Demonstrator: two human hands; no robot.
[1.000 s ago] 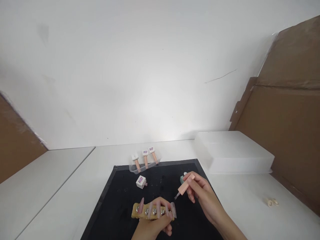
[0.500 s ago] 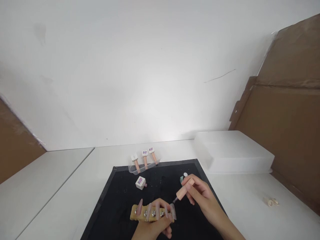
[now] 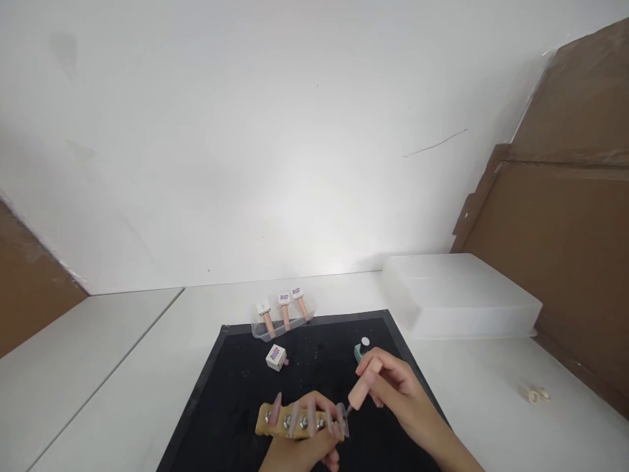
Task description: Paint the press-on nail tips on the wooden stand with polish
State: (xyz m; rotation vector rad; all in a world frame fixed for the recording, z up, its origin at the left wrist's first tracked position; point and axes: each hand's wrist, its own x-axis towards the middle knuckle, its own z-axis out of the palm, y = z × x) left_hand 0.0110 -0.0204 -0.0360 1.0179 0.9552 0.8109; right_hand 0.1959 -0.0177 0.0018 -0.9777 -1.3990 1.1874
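My left hand [image 3: 307, 449] is closed around a yellow nail practice stand [image 3: 265, 427] with silver studs. Several pale false nails stand on it in a row; the rightmost false nail [image 3: 343, 419] is clear. Between the thumb and fingers of my right hand [image 3: 405, 396] is a nail polish brush [image 3: 360, 392] with a peach handle. Its tip points down at the rightmost nail and appears to touch it. Behind the stand, a capless white polish bottle [image 3: 276, 356] lies on its side on the black mat [image 3: 236, 380].
A clear tray [image 3: 265, 336] holds three white polish bottles [image 3: 284, 299] with peach caps. Near my right hand is a teal bottle [image 3: 358, 354] with a white-topped dark cap. Further right are a translucent plastic bin [image 3: 466, 295], small cream rings [image 3: 533, 394] and a cardboard panel [image 3: 555, 229].
The brush tip has come down from above the stand to the rightmost false nail, and the handle is steeper. More of the teal bottle shows. My left hand still grips the stand.
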